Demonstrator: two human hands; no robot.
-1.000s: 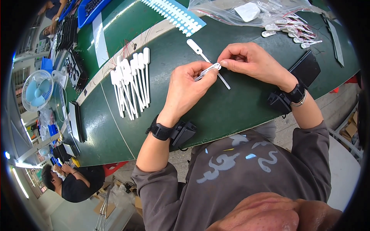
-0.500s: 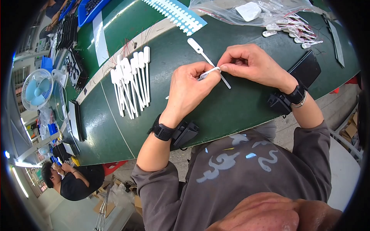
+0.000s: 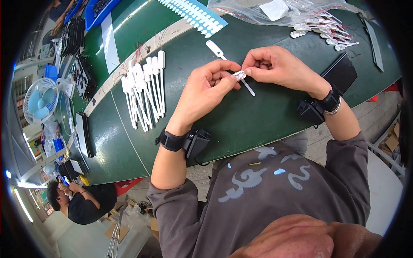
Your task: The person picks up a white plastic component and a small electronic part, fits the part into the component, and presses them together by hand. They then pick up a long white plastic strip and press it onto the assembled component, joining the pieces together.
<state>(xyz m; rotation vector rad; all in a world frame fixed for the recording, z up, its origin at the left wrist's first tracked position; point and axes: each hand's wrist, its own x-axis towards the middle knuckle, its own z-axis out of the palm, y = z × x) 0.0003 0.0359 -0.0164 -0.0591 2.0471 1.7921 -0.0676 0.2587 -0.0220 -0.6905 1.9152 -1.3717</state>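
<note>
Between the thumb and fingers of my left hand (image 3: 202, 92) is a small white spoon-shaped plastic piece (image 3: 239, 75), its hollow head showing. My right hand (image 3: 279, 71) pinches at the end of that same piece with thumb and forefinger. Under my fingers, a white plastic stick with a rounded paddle head (image 3: 214, 48) lies on the green table, its middle partly hidden. To the left lies a row of similar white sticks (image 3: 146, 92) with thin red wires at their heads. Several white pieces with red wires (image 3: 323, 31) are heaped at the far right.
A clear plastic bag (image 3: 247, 12) and a light-blue sticker sheet (image 3: 204, 21) lie at the far side of the green table (image 3: 180, 116). A black flat box (image 3: 342, 74) sits beyond my right wrist. Far left are a fan (image 3: 41, 101), a blue bin (image 3: 97, 13) and another person (image 3: 88, 202).
My left hand has shifted slightly left and turned, and its fingers have opened out somewhat. The held piece now shows its hollow head. My right hand stays pinched close beside it.
</note>
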